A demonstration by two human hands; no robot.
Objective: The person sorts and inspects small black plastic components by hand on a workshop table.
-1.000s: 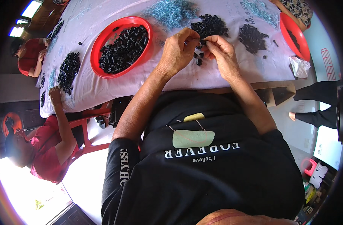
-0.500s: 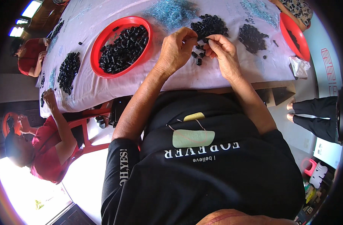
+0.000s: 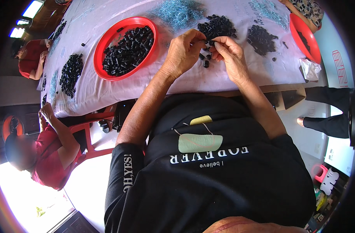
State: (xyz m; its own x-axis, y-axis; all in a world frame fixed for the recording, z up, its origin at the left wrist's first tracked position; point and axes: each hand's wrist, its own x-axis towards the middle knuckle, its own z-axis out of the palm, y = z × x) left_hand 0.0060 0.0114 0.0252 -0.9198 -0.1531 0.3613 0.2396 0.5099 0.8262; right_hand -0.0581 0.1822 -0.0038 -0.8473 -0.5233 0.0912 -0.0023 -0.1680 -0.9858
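My left hand (image 3: 185, 50) and my right hand (image 3: 231, 54) meet over the near part of the table, fingertips almost touching. Between my right thumb and index finger is a small black plastic piece (image 3: 209, 43). The left fingers are pinched together at its left side; whatever they grip is too small to make out. Just beyond the hands lies a heap of black plastic pieces (image 3: 218, 26). A few loose black pieces (image 3: 205, 63) rest below my fingertips. A pile of clear bluish small parts (image 3: 177, 14) spreads behind my left hand.
A red basin (image 3: 96, 62) of black pieces stands left of my hands, another red basin (image 3: 317, 56) at the far right. More black heaps (image 3: 259, 40) dot the pale tablecloth (image 3: 146, 91). Co-workers in red sit at left (image 3: 53, 155); a person in dark trousers (image 3: 329, 124) is at right.
My hands stay in nearly the same place, with slight finger movement around the black piece. The near left co-worker's hands came together by the table edge. The right-hand person's legs moved apart.
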